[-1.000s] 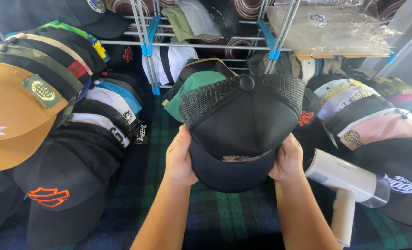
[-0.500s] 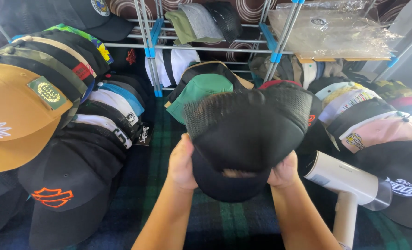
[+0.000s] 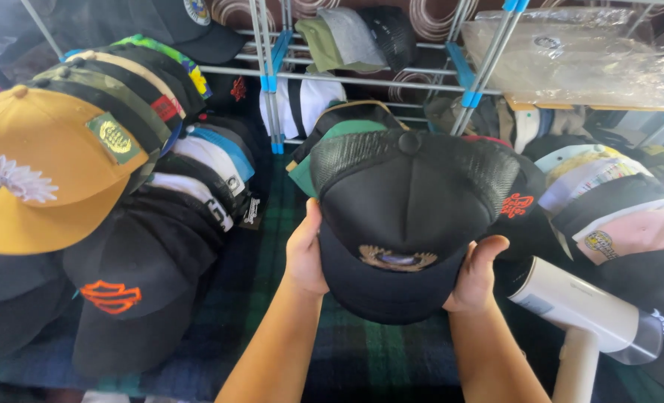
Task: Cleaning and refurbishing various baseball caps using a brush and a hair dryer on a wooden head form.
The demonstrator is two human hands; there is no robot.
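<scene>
Both hands hold one black cap [image 3: 406, 216] in the middle of the frame: the left hand [image 3: 306, 254] is closed on the left edge of its brim, thumb up along the side, and the right hand [image 3: 475, 275] is closed on the right edge, fingers curled under. The cap faces the camera, brim down, with a gold and blue badge [image 3: 397, 258] on the front panel and black mesh across the back. It is lifted above a dark green plaid cloth [image 3: 362, 351], with a green cap [image 3: 324, 142] just behind it. At the left of the frame a tan cap [image 3: 48, 172] with a white flower tops a long overlapping row of caps, and a black cap with an orange emblem [image 3: 123, 298] lies at the lower left. At the lower right a white handheld steamer [image 3: 578, 313] lies just beside the right hand. A metal rack [image 3: 272, 75] with blue joints crosses the top. Holding the brim evenly at both edges seems wise, so the front panel keeps its shape and the badge stays uncreased.
</scene>
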